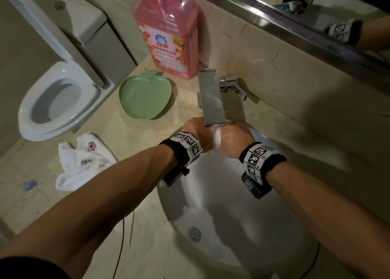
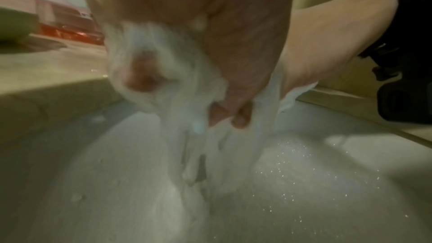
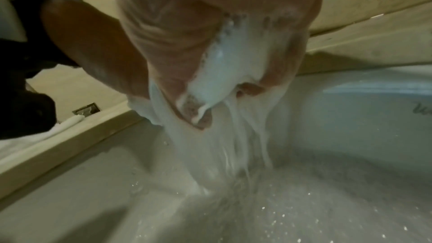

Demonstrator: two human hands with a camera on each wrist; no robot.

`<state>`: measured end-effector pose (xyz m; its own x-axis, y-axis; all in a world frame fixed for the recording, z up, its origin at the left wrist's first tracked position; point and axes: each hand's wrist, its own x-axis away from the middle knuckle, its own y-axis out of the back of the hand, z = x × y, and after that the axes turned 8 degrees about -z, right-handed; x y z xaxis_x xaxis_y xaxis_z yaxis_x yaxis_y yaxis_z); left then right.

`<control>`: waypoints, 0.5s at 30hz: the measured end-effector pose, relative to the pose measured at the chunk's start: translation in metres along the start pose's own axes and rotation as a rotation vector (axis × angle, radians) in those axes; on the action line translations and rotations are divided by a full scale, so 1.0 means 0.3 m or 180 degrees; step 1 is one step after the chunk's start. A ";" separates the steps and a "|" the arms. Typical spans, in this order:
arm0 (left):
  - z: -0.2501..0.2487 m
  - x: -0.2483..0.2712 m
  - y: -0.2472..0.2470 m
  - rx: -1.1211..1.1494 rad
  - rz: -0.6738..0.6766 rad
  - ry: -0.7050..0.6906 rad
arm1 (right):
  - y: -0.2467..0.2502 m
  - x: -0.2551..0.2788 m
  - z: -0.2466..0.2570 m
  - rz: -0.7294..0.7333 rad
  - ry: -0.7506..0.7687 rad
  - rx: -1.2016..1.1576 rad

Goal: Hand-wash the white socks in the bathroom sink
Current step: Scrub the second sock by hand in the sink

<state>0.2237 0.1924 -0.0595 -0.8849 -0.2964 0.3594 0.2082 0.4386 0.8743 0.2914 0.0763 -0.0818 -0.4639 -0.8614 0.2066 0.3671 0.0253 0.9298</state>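
From the head view, my left hand (image 1: 197, 131) and right hand (image 1: 234, 140) meet under the faucet (image 1: 212, 98) over the sink (image 1: 221, 247), a wet sock (image 1: 217, 137) squeezed between them; a second sock (image 1: 84, 162) lies on the table, well to the left of my left hand. In the left wrist view, my fingers (image 2: 233, 115) curl round soaked white cloth. In the right wrist view, that hand also grips it, milky water streaming down. I judge this the rinse; next comes wringing, then the other sock.
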 end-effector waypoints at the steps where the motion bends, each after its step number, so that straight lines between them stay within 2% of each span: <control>1: 0.002 -0.002 -0.006 0.0012 -0.0075 -0.0059 | 0.003 0.000 0.001 0.0024 0.0076 0.0008; 3: 0.006 -0.006 -0.020 0.0015 -0.0133 -0.0134 | 0.009 -0.003 -0.002 0.0248 0.0035 0.0027; 5: 0.008 -0.015 -0.029 -0.0059 0.0015 -0.0107 | 0.014 -0.004 -0.008 0.0303 -0.0145 0.0014; 8: 0.005 -0.030 -0.030 0.0059 0.0331 0.0022 | 0.007 0.003 -0.020 0.0124 -0.0262 0.0071; 10: 0.017 -0.041 -0.036 0.0121 0.0432 -0.0094 | 0.008 0.010 -0.034 -0.0159 -0.0218 0.0099; 12: 0.041 -0.039 -0.042 0.0211 0.0503 -0.0235 | 0.020 0.011 -0.043 -0.0236 -0.0212 0.0013; 15: 0.086 -0.009 -0.034 0.0875 0.0463 -0.0236 | 0.037 0.004 -0.045 0.0118 -0.0189 -0.0395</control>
<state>0.2130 0.2105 -0.0778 -0.8842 -0.1556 0.4405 0.2232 0.6877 0.6909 0.3056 0.0687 -0.0754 -0.4938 -0.8294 0.2612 0.4801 -0.0095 0.8772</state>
